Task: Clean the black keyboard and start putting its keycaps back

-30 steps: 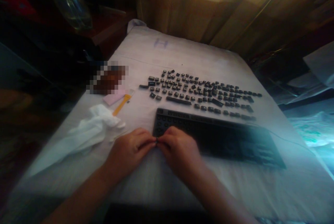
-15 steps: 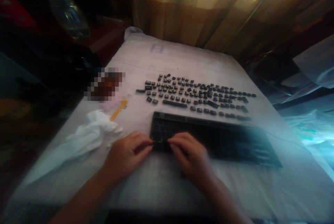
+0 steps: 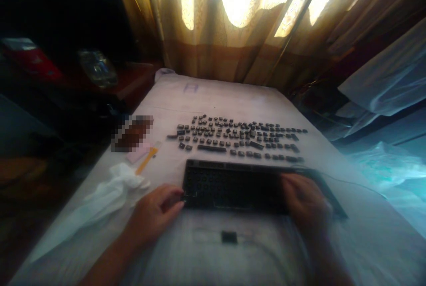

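A black keyboard base [image 3: 233,188] with its keycaps off lies on the white cloth, its key field bare. My left hand [image 3: 159,206] is closed at the base's left edge, thumb and fingers pinched around its front corner. Over the right part of the base is my right hand [image 3: 306,206], fingers bent downward and smeared by motion; what they touch is unclear. Behind the base, loose black keycaps [image 3: 228,131] lie in rough rows, with a long spacebar keycap [image 3: 211,148] among them. In front of it sits a small dark block [image 3: 229,237] with a thin cable.
Crumpled white tissue [image 3: 116,184], a yellow strip [image 3: 146,160] and a pink piece [image 3: 138,152] lie at the left. A thin cable runs off the right side. Beyond the far edge hangs a curtain [image 3: 213,50]; a plastic bag [image 3: 379,166] stands right.
My right hand has moved right, away from the left end of the base. The view has tilted up, showing more curtain. The dark block with its cable now shows in front of the base.
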Demonstrator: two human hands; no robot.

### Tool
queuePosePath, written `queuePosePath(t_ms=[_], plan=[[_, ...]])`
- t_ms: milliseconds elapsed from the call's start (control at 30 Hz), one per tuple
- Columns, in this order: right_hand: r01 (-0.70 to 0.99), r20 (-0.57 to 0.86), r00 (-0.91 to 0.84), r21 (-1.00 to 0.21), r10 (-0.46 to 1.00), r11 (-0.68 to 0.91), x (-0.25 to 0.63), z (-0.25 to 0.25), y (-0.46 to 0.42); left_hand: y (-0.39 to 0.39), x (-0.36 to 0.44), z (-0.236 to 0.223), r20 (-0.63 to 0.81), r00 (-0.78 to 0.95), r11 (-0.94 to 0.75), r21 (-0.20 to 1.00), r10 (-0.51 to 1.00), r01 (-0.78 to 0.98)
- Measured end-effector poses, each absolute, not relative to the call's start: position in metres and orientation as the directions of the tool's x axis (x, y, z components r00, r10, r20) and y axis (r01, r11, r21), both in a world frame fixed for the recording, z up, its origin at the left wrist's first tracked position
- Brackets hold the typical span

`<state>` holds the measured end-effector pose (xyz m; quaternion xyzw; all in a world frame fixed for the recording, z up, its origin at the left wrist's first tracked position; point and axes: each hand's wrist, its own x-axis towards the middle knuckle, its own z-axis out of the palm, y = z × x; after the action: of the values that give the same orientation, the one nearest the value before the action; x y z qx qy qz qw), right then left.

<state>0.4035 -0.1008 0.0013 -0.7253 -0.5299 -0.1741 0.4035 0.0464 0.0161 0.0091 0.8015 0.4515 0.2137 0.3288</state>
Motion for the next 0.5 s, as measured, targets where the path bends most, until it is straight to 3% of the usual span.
queuePosePath(t_ms=[100, 200, 300, 500], plan=[[0.826, 0.658, 0.563, -0.464, 0.500, -0.320, 0.436, -0.011, -0.110, 0.017, 0.048, 0.013, -0.045, 0.481, -0.309, 0.712, 0.876, 0.630], [0.663, 0.496, 0.748, -0.571, 0.440, -0.484, 0.452, -0.023, -0.117, 0.017, 0.049, 0.016, -0.113, 0.470, -0.256, 0.717, 0.875, 0.648], [0.626, 0.429, 0.777, -0.609, 0.461, -0.487, 0.452, -0.026, -0.120, 0.016, 0.051, 0.017, -0.153, 0.438, -0.199, 0.728, 0.886, 0.656], [0.687, 0.555, 0.725, -0.541, 0.408, -0.485, 0.444, -0.016, -0.120, 0.016, 0.055, 0.017, -0.143, 0.395, -0.154, 0.761, 0.907, 0.630]])
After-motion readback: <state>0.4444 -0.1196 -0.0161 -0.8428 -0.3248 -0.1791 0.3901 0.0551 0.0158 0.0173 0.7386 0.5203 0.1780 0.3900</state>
